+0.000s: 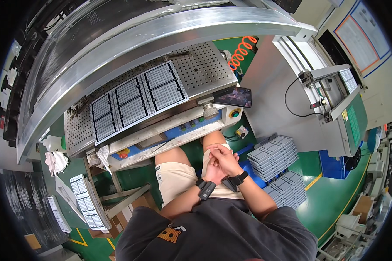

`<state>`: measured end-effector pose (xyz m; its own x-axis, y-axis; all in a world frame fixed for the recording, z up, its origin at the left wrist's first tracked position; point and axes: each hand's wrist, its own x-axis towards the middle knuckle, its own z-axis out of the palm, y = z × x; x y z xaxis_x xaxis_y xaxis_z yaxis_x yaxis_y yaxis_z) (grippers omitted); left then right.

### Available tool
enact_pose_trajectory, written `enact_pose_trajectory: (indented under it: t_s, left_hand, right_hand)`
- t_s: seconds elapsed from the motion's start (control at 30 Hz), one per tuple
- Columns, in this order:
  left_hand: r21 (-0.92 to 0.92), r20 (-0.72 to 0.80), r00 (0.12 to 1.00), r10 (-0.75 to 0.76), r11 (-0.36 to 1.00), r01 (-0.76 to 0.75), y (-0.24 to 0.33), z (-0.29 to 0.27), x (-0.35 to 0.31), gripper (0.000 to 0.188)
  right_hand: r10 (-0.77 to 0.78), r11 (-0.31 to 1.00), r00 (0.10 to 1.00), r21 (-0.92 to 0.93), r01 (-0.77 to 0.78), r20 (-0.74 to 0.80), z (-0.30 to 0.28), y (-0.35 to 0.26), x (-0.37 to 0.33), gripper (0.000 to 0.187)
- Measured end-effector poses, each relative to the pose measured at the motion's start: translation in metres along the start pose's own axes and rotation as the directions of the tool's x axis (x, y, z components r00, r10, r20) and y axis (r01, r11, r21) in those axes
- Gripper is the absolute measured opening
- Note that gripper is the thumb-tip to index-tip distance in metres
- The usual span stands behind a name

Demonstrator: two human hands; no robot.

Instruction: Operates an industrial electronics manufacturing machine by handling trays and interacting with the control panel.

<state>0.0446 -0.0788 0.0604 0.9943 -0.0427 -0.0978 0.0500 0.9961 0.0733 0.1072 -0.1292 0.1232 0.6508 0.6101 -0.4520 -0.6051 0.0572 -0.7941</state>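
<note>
Both my hands are clasped together above my lap, apart from the bench. My right hand lies over my left hand, its fingers bent around it. The left hand's fingers are closed and partly hidden beneath the right. I see no object in either hand. A black strapped device sits on my left wrist and another on my right. Beyond them, a flat white panel with gridded grey sections and black lines lies on a perforated metal plate.
A curved metal frame arches over the plate. A phone rests at its right corner. Stacked grey gridded panels stand to my right, and white panels lean at left. An orange coiled hose hangs behind. A grey machine cabinet stands right.
</note>
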Motion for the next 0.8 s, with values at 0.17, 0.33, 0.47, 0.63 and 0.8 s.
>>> enact_pose_trajectory:
  t_s: [0.17, 0.33, 0.47, 0.63, 0.8]
  left_hand:
    - [-0.08, -0.197, 0.965, -0.173, 0.984, 0.16, 0.001, -0.006, -0.003, 0.06]
    - [0.044, -0.225, 0.961, -0.162, 0.983, 0.177, 0.005, 0.002, -0.001, 0.08]
    - [-0.095, -0.192, 0.944, -0.268, 0.963, 0.254, 0.011, 0.007, -0.003, 0.101]
    - [0.026, -0.217, 0.939, -0.268, 0.96, 0.28, 0.007, -0.001, -0.005, 0.114]
    - [-0.097, -0.07, 0.936, -0.345, 0.936, 0.337, 0.011, -0.006, -0.006, 0.105]
  right_hand:
    - [0.055, 0.998, 0.998, -0.019, -0.055, -0.04, -0.022, 0.015, 0.008, 0.021]
    - [0.031, 0.993, 0.999, -0.112, -0.028, 0.029, -0.029, 0.018, 0.017, 0.022]
    - [0.072, 0.986, 0.997, -0.155, -0.069, 0.014, -0.03, 0.017, 0.019, 0.022]
    - [-0.145, 0.851, 0.989, -0.508, 0.136, 0.022, -0.031, -0.001, 0.017, 0.026]
    - [-0.677, 0.608, 0.718, -0.673, 0.421, -0.163, -0.033, -0.071, 0.014, 0.038]
